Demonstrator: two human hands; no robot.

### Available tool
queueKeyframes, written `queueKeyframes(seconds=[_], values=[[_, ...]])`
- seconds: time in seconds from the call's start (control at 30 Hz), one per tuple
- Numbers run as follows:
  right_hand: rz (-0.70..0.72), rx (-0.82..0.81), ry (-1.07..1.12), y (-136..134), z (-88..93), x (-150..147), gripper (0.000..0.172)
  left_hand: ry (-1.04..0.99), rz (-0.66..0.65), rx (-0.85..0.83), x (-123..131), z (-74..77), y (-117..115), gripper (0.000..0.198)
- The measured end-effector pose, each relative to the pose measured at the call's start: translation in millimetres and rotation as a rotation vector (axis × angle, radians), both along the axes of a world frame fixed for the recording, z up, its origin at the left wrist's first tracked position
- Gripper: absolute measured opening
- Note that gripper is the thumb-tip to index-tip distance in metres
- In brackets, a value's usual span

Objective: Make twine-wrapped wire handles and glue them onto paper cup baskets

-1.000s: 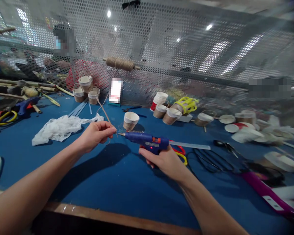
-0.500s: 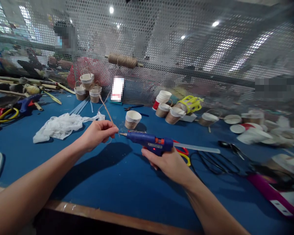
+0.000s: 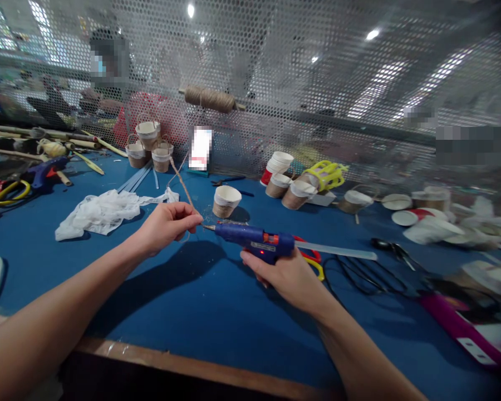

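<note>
My left hand (image 3: pixel 172 224) pinches a length of brown twine (image 3: pixel 182 184), which rises up and to the left from the fingertips. In my right hand (image 3: pixel 281 273) is a blue hot glue gun (image 3: pixel 246 238), gripped by its handle, with a clear glue stick (image 3: pixel 338 250) sticking out of the back. The metal nozzle points left and comes right up to the twine end at my left fingertips; I cannot tell whether they touch. Just beyond the nozzle stands a small paper cup (image 3: pixel 226 201) wrapped in twine with a white lace rim.
Crumpled white lace (image 3: pixel 98 213) lies left. Small handled buckets (image 3: pixel 148 139) are stacked behind it, beside a lit phone (image 3: pixel 200 147). A twine spool (image 3: pixel 210 99) hangs on the mesh screen. Right are more cups (image 3: pixel 299 194), a black cable (image 3: pixel 363 275) and a purple power strip (image 3: pixel 463 328).
Hardly anything differs. The view has shifted very slightly, while both hands keep their hold with the nozzle at the twine end.
</note>
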State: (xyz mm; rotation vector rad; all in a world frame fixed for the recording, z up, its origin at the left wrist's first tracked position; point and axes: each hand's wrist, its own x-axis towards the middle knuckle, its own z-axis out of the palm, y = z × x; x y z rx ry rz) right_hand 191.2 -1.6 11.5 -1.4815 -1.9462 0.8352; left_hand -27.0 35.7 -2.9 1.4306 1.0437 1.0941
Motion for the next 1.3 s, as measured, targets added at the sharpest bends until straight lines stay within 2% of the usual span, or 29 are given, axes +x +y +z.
queueKeyframes(seconds=[0.33, 0.67, 1.13, 1.3], values=[[0.030, 0.061, -0.028, -0.3, 4.2, -2.0, 0.015, -0.012, 0.018, -0.002, -0.9, 1.3, 0.9, 0.014], [-0.001, 0.020, 0.023, -1.7, 4.6, -2.2, 0.026, -0.038, 0.031, -0.005, -1.3, 4.3, -0.2, 0.013], [-0.031, 0.004, 0.050, -2.8, 6.0, -4.2, 0.023, -0.014, -0.015, -0.001, 0.1, 2.8, -1.8, 0.015], [-0.026, 0.028, 0.036, -3.2, 5.5, -3.9, 0.024, -0.037, 0.014, -0.009, -1.2, 4.8, -1.7, 0.013]])
